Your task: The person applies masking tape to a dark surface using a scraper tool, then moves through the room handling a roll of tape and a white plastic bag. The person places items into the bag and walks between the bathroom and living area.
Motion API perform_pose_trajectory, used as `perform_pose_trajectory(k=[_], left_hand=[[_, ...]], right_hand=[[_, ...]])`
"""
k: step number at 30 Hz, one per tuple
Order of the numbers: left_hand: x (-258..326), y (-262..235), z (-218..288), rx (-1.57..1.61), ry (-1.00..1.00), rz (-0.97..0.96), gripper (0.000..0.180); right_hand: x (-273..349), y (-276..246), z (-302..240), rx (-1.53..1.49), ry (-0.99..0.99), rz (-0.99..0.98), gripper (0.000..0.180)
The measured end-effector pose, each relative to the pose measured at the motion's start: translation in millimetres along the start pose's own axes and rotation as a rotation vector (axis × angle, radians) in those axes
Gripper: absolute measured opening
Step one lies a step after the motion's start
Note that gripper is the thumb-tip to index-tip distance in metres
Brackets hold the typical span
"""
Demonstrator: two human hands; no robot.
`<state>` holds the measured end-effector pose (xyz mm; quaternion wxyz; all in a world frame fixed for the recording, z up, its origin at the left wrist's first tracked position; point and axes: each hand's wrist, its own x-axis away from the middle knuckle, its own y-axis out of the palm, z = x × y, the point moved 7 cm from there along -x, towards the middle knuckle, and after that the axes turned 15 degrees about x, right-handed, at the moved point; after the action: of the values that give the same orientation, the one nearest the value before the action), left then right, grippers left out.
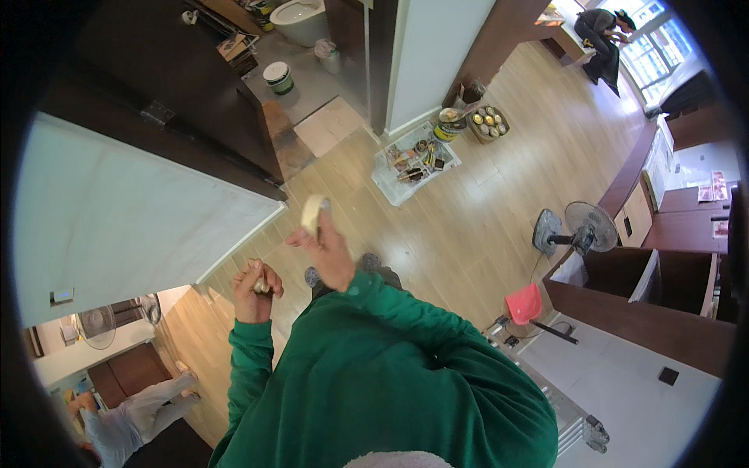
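In my right hand [331, 259], raised in front of my body, is a roll of cream masking tape [311, 215], gripped by its ring. My left hand [251, 292], lower and to the left, is closed with the fingers curled in. A small pale yellowish wad [261, 286] shows between those fingers; its kind is too small to make out. The two hands are apart, and green sleeves cover both forearms.
Ahead, a plastic sheet [388, 184] bears brushes and tools beside a paint bucket [448, 129] and a box of cans [488, 123]. At right stand a fan [587, 228], a red dustpan [523, 303] and a ladder [573, 427]. One person [602, 39] works far right, another [140, 417] lower left.
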<state>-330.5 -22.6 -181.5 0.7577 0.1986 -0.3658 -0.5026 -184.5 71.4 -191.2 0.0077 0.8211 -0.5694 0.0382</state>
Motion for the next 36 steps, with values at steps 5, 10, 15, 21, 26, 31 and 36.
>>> perform_pose_trajectory(k=[5,10,15,21,26,31,36], left_hand=[[-14.8,-68.9,-10.6,-0.480,0.091,0.259,0.023],[-14.7,-192.1,-38.5,-0.771,-0.056,0.417,0.030],[37.6,-302.4,-50.9,-0.864,-0.122,0.892,0.035],[79.0,-332.2,-60.6,-0.593,-0.128,1.052,0.041],[16.1,-355.5,-75.7,-0.512,-0.297,0.886,0.019],[-101.6,-359.0,-59.1,-0.933,-0.307,0.615,0.023],[-202.2,-323.8,-39.5,-0.487,-0.464,0.515,0.031]], right_hand=[[-1.0,-76.7,71.4,-0.227,0.251,0.197,0.036],[20.0,-160.1,114.6,-0.146,0.336,0.433,0.034],[21.1,-199.7,137.3,-0.121,0.308,0.568,0.030],[-3.5,-188.1,159.5,-0.155,0.364,0.567,0.028],[-42.7,-170.2,158.4,-0.116,0.384,0.513,0.031],[-75.1,-162.6,151.3,-0.119,0.453,0.564,0.029],[-95.7,-174.0,145.1,-0.091,0.459,0.621,0.031]])
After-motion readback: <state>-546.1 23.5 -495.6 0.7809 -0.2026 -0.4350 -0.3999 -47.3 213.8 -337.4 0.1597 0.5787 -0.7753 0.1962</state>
